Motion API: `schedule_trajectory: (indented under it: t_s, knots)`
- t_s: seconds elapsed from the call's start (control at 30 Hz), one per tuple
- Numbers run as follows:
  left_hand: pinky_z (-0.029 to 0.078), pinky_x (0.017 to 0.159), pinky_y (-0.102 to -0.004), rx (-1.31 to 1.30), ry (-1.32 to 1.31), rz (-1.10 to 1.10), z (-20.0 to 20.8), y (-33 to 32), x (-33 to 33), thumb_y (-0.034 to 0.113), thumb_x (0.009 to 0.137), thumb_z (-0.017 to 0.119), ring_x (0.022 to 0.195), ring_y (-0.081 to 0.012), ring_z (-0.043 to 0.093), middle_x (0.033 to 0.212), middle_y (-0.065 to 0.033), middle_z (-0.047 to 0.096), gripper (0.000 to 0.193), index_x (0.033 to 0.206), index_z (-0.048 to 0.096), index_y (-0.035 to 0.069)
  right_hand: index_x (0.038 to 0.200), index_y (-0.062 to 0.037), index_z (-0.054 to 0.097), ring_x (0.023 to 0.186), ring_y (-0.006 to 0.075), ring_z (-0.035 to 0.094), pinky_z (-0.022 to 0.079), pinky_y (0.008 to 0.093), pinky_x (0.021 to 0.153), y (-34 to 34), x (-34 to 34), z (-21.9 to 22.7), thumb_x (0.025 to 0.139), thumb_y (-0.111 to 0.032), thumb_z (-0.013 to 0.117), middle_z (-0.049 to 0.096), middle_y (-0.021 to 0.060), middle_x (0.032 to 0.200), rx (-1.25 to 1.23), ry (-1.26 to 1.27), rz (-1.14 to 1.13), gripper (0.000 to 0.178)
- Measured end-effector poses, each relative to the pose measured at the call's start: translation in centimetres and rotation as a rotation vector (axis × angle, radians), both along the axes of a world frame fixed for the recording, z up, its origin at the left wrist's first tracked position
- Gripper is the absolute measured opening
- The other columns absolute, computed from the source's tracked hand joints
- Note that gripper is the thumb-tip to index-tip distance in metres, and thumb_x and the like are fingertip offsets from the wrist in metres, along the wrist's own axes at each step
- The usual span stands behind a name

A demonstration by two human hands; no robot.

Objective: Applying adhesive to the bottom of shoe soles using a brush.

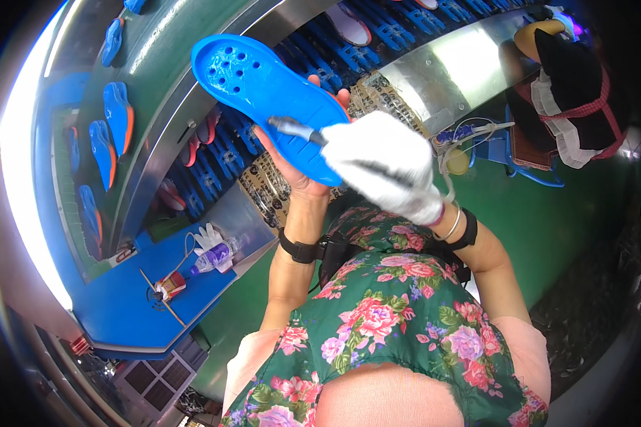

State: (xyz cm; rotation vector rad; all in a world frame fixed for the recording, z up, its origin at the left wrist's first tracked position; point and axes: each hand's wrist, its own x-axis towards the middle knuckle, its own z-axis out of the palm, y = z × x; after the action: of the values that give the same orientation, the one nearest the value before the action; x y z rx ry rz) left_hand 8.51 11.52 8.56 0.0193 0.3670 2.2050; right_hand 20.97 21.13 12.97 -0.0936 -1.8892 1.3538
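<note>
A blue shoe sole (281, 96) with an orange-red edge is tilted up in front of me, its heel end at the upper left. Several round holes dot the heel, and grooves cross the forefoot. Bare, my left hand (299, 167) grips the sole from underneath, fingertips showing past its far edge. A white work glove covers my right hand (381, 160), closed round a brush (295, 128) with a grey handle. The dark brush tip lies over the middle of the sole, seemingly touching it. Wet-looking shine shows on the heel.
More blue-and-orange soles (119, 117) stand on a green surface at the left. Behind my hands, a conveyor with blue racks (399, 32) carries shoe parts. A blue side table (132, 306) holds a bottle (214, 257), a glove and a red container (169, 286). A co-worker (573, 92) sits at right.
</note>
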Motion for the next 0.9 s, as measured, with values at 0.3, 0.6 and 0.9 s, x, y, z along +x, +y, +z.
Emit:
schedule_trajectory:
  t_s: [0.3,0.6,0.9]
  knots:
    - [0.051,0.093,-0.0567,0.133,-0.118,-0.101,1.1,-0.2,-0.7,0.081,0.078,0.06,0.121,-0.0386,0.057,0.132,-0.0225,0.058,0.104,0.151,0.037,0.01,0.101,-0.0083,0.077,0.087,0.0242,0.072,0.058,0.0352,0.076,0.6,-0.1,-0.5,0.08,-0.003,0.079,0.076,0.0099,0.099,-0.065,-0.034,0.061,0.022]
    - [0.053,0.091,-0.0535,0.151,-0.019,-0.321,-0.7,-2.2,-3.7,0.073,0.079,0.067,0.119,-0.0406,0.052,0.145,-0.0159,0.047,0.104,0.154,0.032,0.009,0.098,-0.0097,0.076,0.087,0.0218,0.071,0.057,0.0336,0.077,0.4,0.5,-0.4,0.08,-0.01,0.081,0.075,0.0067,0.095,-0.197,-0.155,0.254,0.019]
    - [0.057,0.089,-0.0556,0.075,0.028,-0.29,-0.5,-2.1,-4.1,0.075,0.082,0.059,0.112,-0.045,0.06,0.146,-0.0227,0.043,0.11,0.155,0.025,0.001,0.094,-0.0083,0.077,0.085,0.0222,0.072,0.057,0.0337,0.075,0.1,1.3,0.2,0.078,-0.003,0.079,0.076,0.0093,0.099,-0.199,-0.165,0.407,0.017]
